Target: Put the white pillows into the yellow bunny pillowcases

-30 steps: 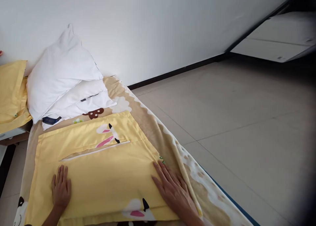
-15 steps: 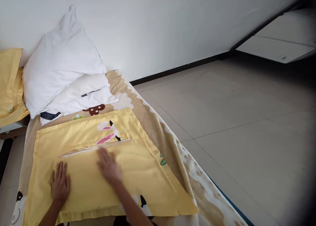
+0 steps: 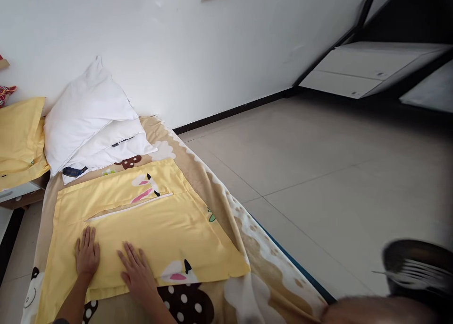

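1. The smooth, faintly shiny yellow pillowcase (image 3: pixel 166 229) lies flat and roughly rectangular on the bed, with printed rabbits and a narrow, white-edged slit (image 3: pixel 130 207). Under it is a soft beige blanket (image 3: pixel 196 177); beyond it, plump white pillows (image 3: pixel 88 106) lean against the wall (image 3: pixel 212 55).
2. Grip: the left hand (image 3: pixel 87 253) and right hand (image 3: pixel 138 273) both rest open, palms down, on the pillowcase, grasping nothing.
3. A second ago the right hand was at the pillowcase's right edge; now it lies near the left hand, which has stayed below the slit's left end.
4. The pillowcase's near left corner is cut off. A dark round object (image 3: pixel 391 258), lower right, is too blurred to identify.
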`<state>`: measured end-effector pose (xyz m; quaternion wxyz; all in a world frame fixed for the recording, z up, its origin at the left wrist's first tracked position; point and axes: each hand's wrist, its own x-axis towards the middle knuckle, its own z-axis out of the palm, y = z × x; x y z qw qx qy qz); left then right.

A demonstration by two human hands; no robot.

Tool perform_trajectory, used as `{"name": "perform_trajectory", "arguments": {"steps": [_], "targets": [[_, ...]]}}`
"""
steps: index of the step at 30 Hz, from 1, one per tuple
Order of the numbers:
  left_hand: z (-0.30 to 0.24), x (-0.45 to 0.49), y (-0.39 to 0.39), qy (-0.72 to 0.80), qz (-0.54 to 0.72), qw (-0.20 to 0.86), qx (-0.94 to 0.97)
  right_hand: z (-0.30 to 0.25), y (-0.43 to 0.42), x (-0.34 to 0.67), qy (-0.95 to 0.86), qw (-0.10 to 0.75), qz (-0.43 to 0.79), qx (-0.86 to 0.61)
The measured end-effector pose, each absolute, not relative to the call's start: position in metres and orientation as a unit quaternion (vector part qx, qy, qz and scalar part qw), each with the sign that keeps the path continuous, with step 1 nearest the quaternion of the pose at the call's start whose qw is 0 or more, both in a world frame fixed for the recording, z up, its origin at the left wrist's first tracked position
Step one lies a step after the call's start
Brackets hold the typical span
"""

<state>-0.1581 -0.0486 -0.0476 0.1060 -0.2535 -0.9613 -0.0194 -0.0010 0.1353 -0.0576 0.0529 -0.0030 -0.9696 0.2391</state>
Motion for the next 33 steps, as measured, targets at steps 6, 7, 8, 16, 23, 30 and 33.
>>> {"name": "perform_trajectory", "arguments": {"steps": [6,7,8,16,23,30,33], "targets": [[-0.039,-0.153,-0.05,-0.965,-0.021,0.088,-0.248,-0.065,0.267,0.107,-0.966,0.046,0.145,-0.207],[-0.038,-0.154,-0.052,-0.965,-0.024,0.085,-0.247,-0.066,0.297,0.13,-0.96,0.047,0.117,-0.251],[-0.036,-0.155,-0.053,-0.966,-0.026,0.08,-0.246,-0.066,0.322,0.149,-0.954,0.042,0.096,-0.281],[-0.019,-0.107,0.006,-0.985,-0.044,-0.007,-0.167,-0.04,0.255,0.074,-0.963,0.064,0.137,-0.224],[-0.058,-0.07,-0.027,-0.977,-0.043,0.018,-0.207,-0.06,0.203,0.026,-0.971,0.025,0.222,-0.086],[-0.041,-0.111,-0.172,-0.991,-0.09,0.057,0.082,-0.09,0.357,0.136,-0.942,0.081,0.085,-0.315],[-0.032,-0.136,-0.13,-0.991,-0.091,0.099,-0.011,-0.092,0.346,0.116,-0.947,0.097,0.07,-0.297]]}}
